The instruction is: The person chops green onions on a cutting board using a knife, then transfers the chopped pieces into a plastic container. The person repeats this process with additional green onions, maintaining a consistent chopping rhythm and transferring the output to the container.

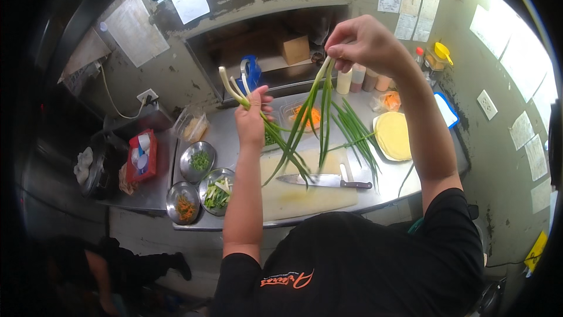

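Note:
My left hand [253, 117] grips a few green onions [233, 88] by their stems, with the white ends pointing up and away. Higher and to the right, my right hand [358, 46] pinches another bunch of green onions [323, 84] at the white ends, so the leaves hang down. Below both bunches lies a pale cutting board [281, 202]. A chef's knife [325, 180] with a dark handle rests across it, blade to the left. More green onion leaves [354, 128] lie on the steel table right of the board.
Metal bowls of chopped greens [200, 161], cut green onions [216, 198] and shredded carrot [184, 209] stand left of the board. Behind it is a container of shredded carrot [303, 117]. Round yellow sheets [393, 136] are stacked at right, near sauce bottles [358, 78]. Another person [101, 268] is at lower left.

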Demonstrator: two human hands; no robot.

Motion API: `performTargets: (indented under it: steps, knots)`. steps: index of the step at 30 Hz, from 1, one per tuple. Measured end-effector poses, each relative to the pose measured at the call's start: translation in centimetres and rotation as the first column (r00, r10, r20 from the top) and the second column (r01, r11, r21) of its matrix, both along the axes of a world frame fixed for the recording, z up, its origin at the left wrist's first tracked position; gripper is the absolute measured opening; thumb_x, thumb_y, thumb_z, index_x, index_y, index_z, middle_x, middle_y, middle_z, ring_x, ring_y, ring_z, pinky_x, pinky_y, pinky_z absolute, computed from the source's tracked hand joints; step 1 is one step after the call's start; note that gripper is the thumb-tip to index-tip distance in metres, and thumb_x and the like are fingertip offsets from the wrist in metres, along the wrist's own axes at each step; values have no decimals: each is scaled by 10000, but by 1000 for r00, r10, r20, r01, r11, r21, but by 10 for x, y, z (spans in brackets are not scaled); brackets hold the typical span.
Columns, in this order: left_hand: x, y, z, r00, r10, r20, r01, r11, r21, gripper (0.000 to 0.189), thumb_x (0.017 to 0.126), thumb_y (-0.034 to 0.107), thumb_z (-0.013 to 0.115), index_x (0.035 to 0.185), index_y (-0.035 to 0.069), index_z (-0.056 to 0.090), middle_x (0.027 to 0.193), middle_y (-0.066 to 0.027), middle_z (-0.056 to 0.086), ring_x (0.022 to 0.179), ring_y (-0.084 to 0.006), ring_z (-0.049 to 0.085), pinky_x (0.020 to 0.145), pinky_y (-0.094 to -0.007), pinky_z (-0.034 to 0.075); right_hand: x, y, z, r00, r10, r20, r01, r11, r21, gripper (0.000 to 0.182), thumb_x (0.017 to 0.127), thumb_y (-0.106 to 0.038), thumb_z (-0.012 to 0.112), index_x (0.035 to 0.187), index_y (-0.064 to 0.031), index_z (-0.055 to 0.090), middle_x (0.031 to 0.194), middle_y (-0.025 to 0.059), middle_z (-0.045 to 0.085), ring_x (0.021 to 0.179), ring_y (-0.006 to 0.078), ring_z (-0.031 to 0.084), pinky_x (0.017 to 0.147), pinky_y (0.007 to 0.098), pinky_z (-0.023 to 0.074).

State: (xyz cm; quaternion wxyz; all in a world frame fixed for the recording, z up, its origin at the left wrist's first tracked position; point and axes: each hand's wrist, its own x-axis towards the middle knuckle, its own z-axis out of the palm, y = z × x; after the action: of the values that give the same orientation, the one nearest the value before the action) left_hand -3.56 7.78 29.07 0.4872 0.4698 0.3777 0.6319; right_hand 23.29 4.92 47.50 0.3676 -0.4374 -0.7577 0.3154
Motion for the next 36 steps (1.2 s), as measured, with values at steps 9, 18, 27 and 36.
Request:
performTargets:
  steps: [9,18,27,36]
  knots:
    - [20,-17,30,916,-346,-203,380,912,157,352,1074,358,568,1234,49,611,713,73,442,585,-26,386,513,-203,321,-63,19,-32,987,149,-59,-151,988,-40,219,844,39,673,1055,70,724,892,104,740,765,146,726,725,275,604]
    - [21,-14,19,882,-315,-351,399,895,199,367,1070,401,552,1047,39,605,775,26,518,609,-80,514,554,-245,446,-69,17,-29,986,154,58,-155,988,18,120,821,31,723,941,31,723,785,53,720,699,95,672,662,262,567]
    - [18,-25,35,755,-399,-521,477,879,18,365,1069,356,560,1232,32,600,984,-49,557,794,-110,568,699,-283,517,-65,19,-34,977,171,131,-178,983,48,287,857,10,733,1143,34,733,858,90,746,647,104,676,606,257,574]
    - [-2,-10,24,756,-337,-561,451,890,73,316,1041,247,601,1276,35,597,1044,-80,614,916,-192,591,888,-334,491,-54,24,-39,924,329,-197,-351,932,-87,247,1021,-213,609,1025,29,660,847,94,719,737,123,722,667,257,601]
